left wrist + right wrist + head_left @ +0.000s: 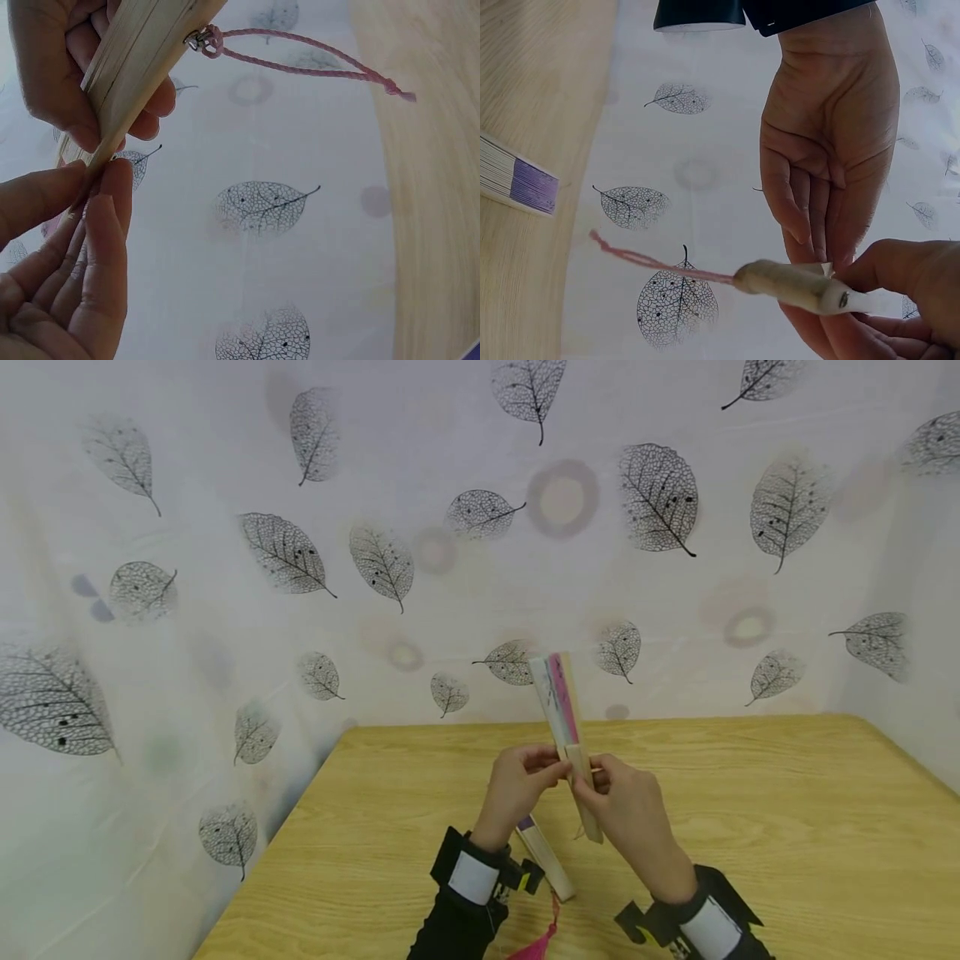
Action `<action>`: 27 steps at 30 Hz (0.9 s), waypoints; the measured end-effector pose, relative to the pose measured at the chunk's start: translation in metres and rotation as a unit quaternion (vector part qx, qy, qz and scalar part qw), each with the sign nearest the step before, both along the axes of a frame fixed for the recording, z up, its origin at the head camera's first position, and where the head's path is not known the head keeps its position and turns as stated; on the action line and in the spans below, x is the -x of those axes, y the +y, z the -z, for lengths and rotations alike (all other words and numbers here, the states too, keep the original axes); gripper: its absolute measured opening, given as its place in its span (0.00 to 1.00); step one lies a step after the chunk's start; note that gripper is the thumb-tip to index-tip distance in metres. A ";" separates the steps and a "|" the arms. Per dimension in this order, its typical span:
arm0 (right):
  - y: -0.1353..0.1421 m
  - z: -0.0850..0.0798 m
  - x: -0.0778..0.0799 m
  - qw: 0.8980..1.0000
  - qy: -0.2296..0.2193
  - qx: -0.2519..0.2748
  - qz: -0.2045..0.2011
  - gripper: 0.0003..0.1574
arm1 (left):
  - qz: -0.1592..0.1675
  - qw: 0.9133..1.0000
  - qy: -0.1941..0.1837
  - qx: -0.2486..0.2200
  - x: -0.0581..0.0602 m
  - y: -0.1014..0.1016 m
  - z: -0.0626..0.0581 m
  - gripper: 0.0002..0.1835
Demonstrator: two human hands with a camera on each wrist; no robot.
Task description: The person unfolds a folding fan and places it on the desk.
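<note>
A folded hand fan stands tilted over the table, pale and pink at its upper end, with bare wooden ribs below. My left hand pinches its edge between thumb and fingers from the left. On the other side, my right hand grips the wooden ribs. From the fan's pivot end hangs a pink cord loop, tied to a small metal ring. A second folded fan lies on the table beneath the hands, with a purple band and a pink tassel.
The wood-grain table spreads under both arms, its far edge against a white cloth printed with leaves. Black straps with camera mounts sit round both wrists.
</note>
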State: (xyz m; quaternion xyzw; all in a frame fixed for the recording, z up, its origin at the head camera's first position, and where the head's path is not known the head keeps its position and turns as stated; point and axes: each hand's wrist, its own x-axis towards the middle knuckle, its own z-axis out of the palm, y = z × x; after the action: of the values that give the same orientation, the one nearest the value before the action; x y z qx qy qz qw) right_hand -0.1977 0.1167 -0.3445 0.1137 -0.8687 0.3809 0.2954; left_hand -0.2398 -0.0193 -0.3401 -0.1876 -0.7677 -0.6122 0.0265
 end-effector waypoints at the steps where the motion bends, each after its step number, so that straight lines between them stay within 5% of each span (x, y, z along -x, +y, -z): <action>1: 0.000 0.000 0.000 1.000 0.005 -0.002 0.003 0.11 | -0.001 1.000 0.001 0.000 0.000 0.000 0.000 0.14; 8: -0.004 0.003 0.000 0.998 0.042 -0.023 0.028 0.11 | 0.001 1.000 -0.001 -0.010 -0.002 -0.001 -0.003 0.13; 19: -0.007 0.004 -0.003 0.995 0.088 -0.024 0.041 0.11 | 0.008 1.000 0.000 -0.013 -0.026 -0.004 -0.033 0.12; 27: -0.006 0.002 -0.003 0.996 0.075 -0.028 0.038 0.11 | 0.012 1.000 0.005 -0.013 -0.017 -0.005 -0.023 0.12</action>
State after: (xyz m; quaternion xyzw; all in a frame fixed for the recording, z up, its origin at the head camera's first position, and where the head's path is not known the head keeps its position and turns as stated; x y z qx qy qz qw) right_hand -0.1948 0.1110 -0.3466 0.1168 -0.8579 0.3353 0.3713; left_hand -0.2223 -0.0244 -0.3172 -0.1992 -0.7570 -0.6218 0.0256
